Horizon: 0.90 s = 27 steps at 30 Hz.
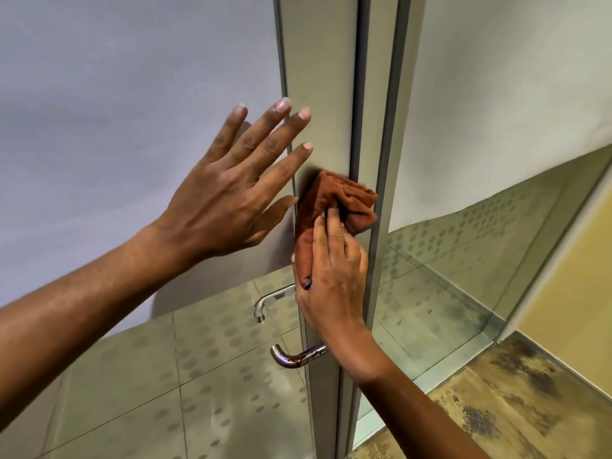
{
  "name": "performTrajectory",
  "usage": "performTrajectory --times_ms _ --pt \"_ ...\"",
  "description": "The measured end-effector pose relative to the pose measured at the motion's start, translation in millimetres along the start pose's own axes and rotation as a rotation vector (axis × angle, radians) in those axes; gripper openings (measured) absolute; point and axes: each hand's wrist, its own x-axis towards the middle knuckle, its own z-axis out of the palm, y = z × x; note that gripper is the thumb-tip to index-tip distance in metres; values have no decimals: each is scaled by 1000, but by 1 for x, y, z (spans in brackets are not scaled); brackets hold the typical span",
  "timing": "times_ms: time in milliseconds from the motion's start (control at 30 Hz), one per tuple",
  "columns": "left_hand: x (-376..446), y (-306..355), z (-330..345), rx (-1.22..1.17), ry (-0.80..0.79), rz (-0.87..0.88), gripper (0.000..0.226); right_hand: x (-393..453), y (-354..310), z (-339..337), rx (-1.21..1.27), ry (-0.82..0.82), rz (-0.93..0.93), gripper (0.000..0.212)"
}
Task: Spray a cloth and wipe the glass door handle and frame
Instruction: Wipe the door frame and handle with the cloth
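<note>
A glass door fills the view, with a pale metal frame (321,94) running top to bottom through the middle. My right hand (334,286) holds a bunched rust-brown cloth (334,202) and presses it against the frame, above the handle. The curved chrome door handle (291,357) sticks out to the left just below my right wrist; a second handle (270,303) shows behind the glass. My left hand (231,193) lies flat with fingers spread on the glass pane (132,111) and the frame's left edge, beside the cloth. No spray bottle is visible.
A second frame post (390,127) stands right of a dark gap. Further right is another glass panel (496,94) with a grey dot pattern low down. A mottled brown and yellow floor (496,409) lies at the bottom right, tiled floor behind the door.
</note>
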Motion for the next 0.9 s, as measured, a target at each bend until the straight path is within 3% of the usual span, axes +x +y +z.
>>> performTrajectory --times_ms 200,367,600,733,900 --pt "-2 -1 4 30 2 24 59 -4 -10 2 -141 -57 58 78" --pt "-1 -2 6 52 -7 42 61 -31 -3 8 -182 -200 82 87" --pt "-1 -3 8 80 -30 50 62 -71 17 22 -22 -436 183 85" --pt "0 -2 8 95 -35 46 63 -73 18 23 143 -401 227 83" --pt "0 -2 6 102 -29 54 62 -54 2 18 268 -209 218 81"
